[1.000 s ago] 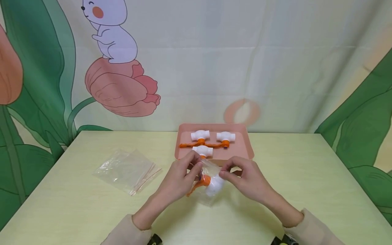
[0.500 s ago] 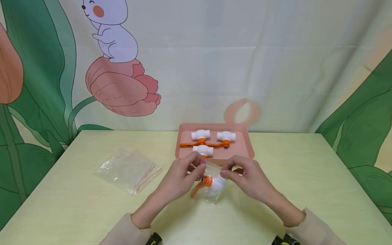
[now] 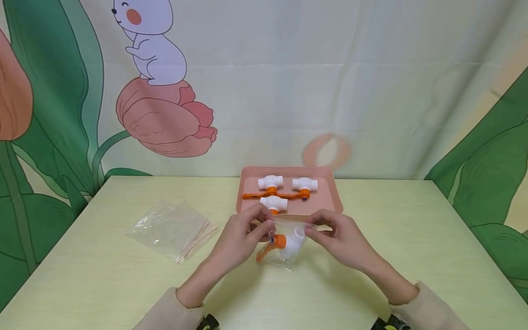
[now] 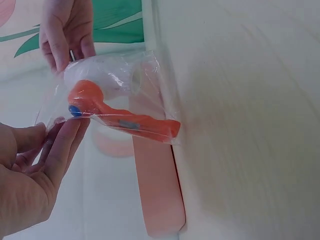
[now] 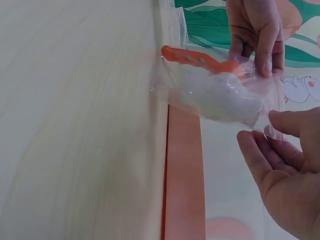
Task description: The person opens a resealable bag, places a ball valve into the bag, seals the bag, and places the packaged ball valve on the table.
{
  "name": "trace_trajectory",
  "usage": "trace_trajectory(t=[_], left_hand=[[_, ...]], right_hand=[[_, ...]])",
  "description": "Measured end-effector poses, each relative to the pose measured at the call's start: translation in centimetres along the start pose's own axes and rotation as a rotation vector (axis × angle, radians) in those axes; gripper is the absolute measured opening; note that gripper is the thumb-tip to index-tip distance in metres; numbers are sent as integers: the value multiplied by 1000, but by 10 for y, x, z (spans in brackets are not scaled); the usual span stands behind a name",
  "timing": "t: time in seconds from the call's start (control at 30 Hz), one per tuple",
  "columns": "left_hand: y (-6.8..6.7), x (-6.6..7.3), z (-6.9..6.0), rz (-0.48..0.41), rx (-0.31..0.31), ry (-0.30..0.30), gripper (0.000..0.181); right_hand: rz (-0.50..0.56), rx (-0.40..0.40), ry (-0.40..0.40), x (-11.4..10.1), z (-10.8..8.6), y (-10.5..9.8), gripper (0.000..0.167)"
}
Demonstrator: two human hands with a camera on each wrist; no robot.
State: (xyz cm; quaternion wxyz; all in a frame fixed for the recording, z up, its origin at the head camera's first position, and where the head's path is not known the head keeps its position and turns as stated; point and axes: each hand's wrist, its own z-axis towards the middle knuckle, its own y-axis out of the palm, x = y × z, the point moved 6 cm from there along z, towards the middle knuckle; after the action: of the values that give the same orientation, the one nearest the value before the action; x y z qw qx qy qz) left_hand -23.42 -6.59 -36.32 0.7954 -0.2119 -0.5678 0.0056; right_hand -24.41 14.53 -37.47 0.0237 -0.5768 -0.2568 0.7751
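A clear zip-lock bag [image 3: 283,265] hangs over the table between both hands, holding a white ball valve [image 3: 294,244] with an orange lever handle. My left hand [image 3: 244,236] pinches the bag's upper left edge, beside the orange handle. At the upper right corner, my right hand [image 3: 340,240] grips the film between thumb and fingers. From the left wrist view, the valve [image 4: 102,75] lies wholly inside the film, its blue-capped handle hub near the left fingers. The right wrist view shows the bag's mouth edge between the thumb and fingers of the right hand [image 5: 290,170].
Behind the hands stands a pink tray [image 3: 251,176] with three more white valves, one a white valve [image 3: 270,182] at the back left. To the left, a few flat clear bags [image 3: 171,231] with red seal lines lie on the table [image 3: 103,275]. A printed curtain hangs behind.
My right hand has moved slightly right, away from the left, spreading the bag's top wider. The bag and valve have risen a little. The left hand stays nearly in place.
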Motion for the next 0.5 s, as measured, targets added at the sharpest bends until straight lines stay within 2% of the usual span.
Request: trace_trajectory(t=[0.23,0.5], left_hand=[[-1,-1,1,-27,-17,-3,5],[-1,-2,3,-34,1,-26,4]], right_hand=[[-18,3,26,7,1,-3,4],[-4,36,35,6,1,-7,4]])
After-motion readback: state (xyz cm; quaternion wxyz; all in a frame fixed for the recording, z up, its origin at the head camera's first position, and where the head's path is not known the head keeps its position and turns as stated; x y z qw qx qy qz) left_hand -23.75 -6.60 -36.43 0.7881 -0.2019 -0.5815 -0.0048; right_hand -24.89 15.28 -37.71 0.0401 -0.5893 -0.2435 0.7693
